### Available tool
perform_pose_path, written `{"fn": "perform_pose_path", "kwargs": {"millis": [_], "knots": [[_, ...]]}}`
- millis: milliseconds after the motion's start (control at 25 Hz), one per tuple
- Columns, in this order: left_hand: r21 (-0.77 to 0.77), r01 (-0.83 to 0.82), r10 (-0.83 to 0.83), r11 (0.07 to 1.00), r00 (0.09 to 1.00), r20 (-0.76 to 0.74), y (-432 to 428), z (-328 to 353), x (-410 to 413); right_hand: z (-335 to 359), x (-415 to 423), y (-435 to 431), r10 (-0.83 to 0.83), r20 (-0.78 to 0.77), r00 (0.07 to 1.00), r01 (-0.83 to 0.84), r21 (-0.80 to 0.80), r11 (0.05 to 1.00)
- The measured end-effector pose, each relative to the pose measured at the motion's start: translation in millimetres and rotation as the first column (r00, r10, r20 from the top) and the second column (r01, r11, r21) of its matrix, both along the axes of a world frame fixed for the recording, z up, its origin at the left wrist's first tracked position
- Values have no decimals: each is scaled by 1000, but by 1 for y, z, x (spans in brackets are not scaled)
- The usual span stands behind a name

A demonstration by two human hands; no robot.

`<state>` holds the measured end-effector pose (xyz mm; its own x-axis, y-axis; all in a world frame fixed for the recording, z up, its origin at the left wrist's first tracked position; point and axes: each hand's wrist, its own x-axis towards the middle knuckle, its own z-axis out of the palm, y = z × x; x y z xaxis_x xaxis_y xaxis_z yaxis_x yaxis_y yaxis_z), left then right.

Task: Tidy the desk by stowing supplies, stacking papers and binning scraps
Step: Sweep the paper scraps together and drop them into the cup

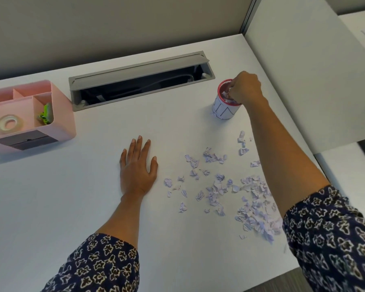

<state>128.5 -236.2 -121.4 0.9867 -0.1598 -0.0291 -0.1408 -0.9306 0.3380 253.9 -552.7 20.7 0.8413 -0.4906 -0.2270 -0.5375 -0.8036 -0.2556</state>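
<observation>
Leaves scraps (pixel 217 188) strewn between hands on bench (pixel 72 197); rests left hand (pixel 138 165) flat, fingers straight; pinches some with right hand (pixel 246 87) over bin (pixel 223 108). Probably featherlight, soft, flyaway: sweep together, pinch clumps.

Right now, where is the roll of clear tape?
In the head view, the roll of clear tape lies flat in the pink desk organizer at the far left of the desk, in the compartment just left of the one with green clips.

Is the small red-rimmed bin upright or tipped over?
Upright. The bin stands on its base on the desk, red rim up, paper scraps inside under the right hand.
</observation>
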Motion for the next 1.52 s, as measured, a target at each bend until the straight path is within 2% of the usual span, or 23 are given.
{"fn": "perform_pose_path", "kwargs": {"millis": [160,240,320,400,480,520,560,680,760,880,1040,1320,1520], "knots": [[-1,-5,5,1000,1000,6,0,0,0,3,7,0,48,-53,997,-49,-16,999],[4,-4,4,1000,1000,10,-1,0,0,7,5,-1,47,-9,999,-47,4,999],[1,-4,4,1000,1000,11,-1,1,0,11,-2,0,20,148,989,-23,17,1000],[1,-2,2,1000,1000,11,0,1,0,13,-16,11,12,396,918,-37,54,998],[1,-2,2,1000,1000,11,-1,0,0,4,-32,30,89,549,831,-169,97,981],[3,-3,3,1000,1000,11,-1,0,0,-6,-40,42,155,551,820,-249,98,964],[10,-3,3,1000,1000,11,-1,0,-1,-20,-47,52,231,503,833,-312,82,946],[22,0,0,1000,1000,11,-1,0,-1,-63,-63,71,381,191,904,-385,-21,923],[24,-1,1,1000,1000,10,-1,0,-1,-80,-68,74,383,25,923,-382,-54,923],[20,-5,5,1000,1000,9,-1,0,0,-91,-73,77,385,-91,918,-391,-54,919],[23,-4,4,1000,1000,8,-1,0,0,-97,-81,75,347,-92,933,-353,-54,934],[21,2,-3,1000,1000,12,-1,0,0,-96,-100,70,316,61,947,-311,-72,948],[21,1,-1,1000,1000,10,-1,1,0,-92,-75,69,313,-46,949,-316,-87,945]]}}
